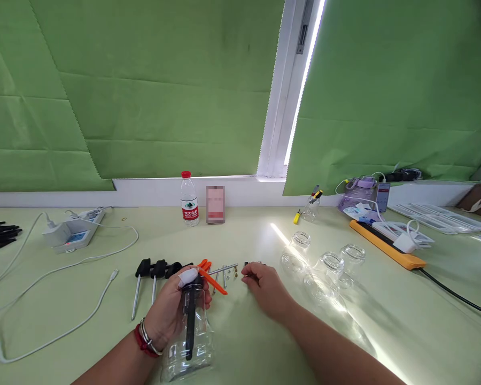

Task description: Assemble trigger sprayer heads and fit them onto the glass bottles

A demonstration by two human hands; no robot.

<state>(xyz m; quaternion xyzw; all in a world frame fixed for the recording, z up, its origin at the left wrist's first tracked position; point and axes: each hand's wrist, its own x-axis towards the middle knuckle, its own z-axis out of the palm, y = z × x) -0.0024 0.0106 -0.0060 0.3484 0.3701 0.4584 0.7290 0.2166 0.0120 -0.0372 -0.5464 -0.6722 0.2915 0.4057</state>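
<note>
My left hand (175,299) is wrapped round the neck of a clear glass bottle (188,350) that stands near the table's front edge. The bottle has a black top with a long black part (189,326) hanging down, an orange lever (214,282) and a thin metal rod (224,269) pointing right. White tape covers the thumb. My right hand (268,291) is closed at the fingertips, low over the table beside small dark pieces; what it pinches is hidden. Between the hands lie small brass-coloured parts (235,271) and thin metal pins.
Black pump heads with metal tubes (144,270) lie left of the bottle. Several empty glass bottles (329,270) stand at right. Farther back are a water bottle (189,200), a phone (215,205), a screwdriver jar (311,209), an orange power strip (388,246) and a white cable (84,321).
</note>
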